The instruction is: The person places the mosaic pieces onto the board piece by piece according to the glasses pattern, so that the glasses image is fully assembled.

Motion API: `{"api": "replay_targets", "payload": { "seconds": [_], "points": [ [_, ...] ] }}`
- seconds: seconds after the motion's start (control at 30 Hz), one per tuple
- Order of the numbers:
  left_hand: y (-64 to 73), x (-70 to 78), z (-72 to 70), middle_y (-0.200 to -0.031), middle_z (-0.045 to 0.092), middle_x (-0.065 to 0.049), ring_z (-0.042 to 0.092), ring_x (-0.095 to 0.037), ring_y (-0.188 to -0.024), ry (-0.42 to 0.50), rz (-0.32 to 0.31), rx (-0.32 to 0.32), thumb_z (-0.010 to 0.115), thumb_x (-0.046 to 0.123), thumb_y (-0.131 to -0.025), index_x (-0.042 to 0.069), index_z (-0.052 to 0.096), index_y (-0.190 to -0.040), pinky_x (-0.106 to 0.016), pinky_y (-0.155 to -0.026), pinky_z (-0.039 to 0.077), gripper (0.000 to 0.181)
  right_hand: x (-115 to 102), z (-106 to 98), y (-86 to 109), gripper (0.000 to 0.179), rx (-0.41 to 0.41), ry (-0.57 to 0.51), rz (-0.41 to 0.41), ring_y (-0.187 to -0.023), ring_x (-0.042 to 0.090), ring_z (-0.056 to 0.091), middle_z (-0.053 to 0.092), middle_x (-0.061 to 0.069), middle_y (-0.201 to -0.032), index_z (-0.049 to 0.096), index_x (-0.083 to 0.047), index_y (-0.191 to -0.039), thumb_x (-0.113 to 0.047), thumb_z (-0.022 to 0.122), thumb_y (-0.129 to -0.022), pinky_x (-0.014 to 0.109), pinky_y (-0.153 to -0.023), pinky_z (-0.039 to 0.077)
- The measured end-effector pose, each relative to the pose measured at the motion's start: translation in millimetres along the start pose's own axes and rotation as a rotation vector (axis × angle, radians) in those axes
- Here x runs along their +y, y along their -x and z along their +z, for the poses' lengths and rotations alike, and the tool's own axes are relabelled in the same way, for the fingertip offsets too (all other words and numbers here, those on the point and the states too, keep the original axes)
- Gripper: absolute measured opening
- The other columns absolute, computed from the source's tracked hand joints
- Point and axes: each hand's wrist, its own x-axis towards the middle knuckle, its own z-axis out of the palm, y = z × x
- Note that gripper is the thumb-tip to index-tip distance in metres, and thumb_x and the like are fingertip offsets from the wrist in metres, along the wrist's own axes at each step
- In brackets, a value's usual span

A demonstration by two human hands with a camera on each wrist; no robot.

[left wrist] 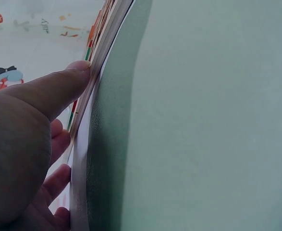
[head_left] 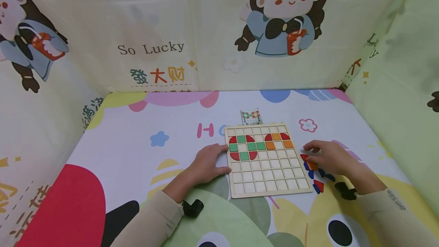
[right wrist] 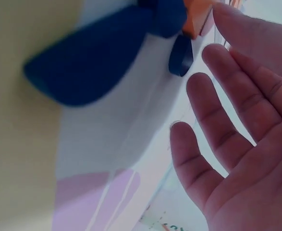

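A wooden grid board (head_left: 271,194) lies on the table, with red quarter-round, green and orange square pieces set in its upper cells. My left hand (head_left: 205,163) rests at the board's left side, thumb and fingertips against its edge; the left wrist view shows the thumb (left wrist: 66,82) at that edge. To the right of the board my right hand (head_left: 332,157) hovers over a small pile of loose pieces, fingers loosely extended. Its thumb tip is right at an orange piece (right wrist: 196,18) in the right wrist view, near blue rounded pieces (right wrist: 90,57).
A small pattern card (head_left: 251,116) lies just behind the board. Loose red pieces (head_left: 319,185) and blue ones are scattered by its right edge. A printed cloth covers the table, and printed fabric walls (head_left: 205,29) enclose the back and sides.
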Motion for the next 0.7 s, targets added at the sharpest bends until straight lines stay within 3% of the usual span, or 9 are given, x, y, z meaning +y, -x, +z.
{"api": "replay_targets", "payload": {
  "seconds": [0.27,0.5,0.7],
  "points": [
    [0.6,1.5,-1.3,-0.144,0.05,-0.01,0.04,-0.032,-0.136,0.003,-0.006,-0.001,0.077,0.037,-0.087,0.01,0.049,-0.146,-0.054,-0.112,0.03,0.071,2.5,-4.7,-1.9,0.038,-0.015,-0.003,0.006,-0.094,0.031,0.057,0.065,0.019,-0.11,0.067,-0.006,-0.123,-0.025,0.074,-0.09,0.038,-0.07,0.056],
    [1.9,2.6,-2.1,-0.145,0.049,-0.01,0.04,-0.032,-0.136,0.004,-0.009,0.001,0.077,0.036,-0.087,0.01,0.049,-0.146,-0.054,-0.111,0.031,0.071,0.4,0.3,-2.5,0.043,0.003,-0.01,0.004,-0.09,0.028,0.058,0.066,0.019,-0.109,0.067,-0.005,-0.122,-0.027,0.078,-0.087,0.032,-0.066,0.055],
    [1.7,2.4,-1.5,-0.145,0.049,-0.01,0.039,-0.032,-0.137,0.005,-0.004,0.001,0.077,0.036,-0.087,0.01,0.049,-0.147,-0.054,-0.112,0.03,0.071,-2.5,2.0,-4.5,0.045,0.006,-0.021,-0.009,-0.091,0.028,0.059,0.065,0.019,-0.109,0.066,-0.004,-0.122,-0.029,0.079,-0.087,0.038,-0.071,0.056]
  ]
}}
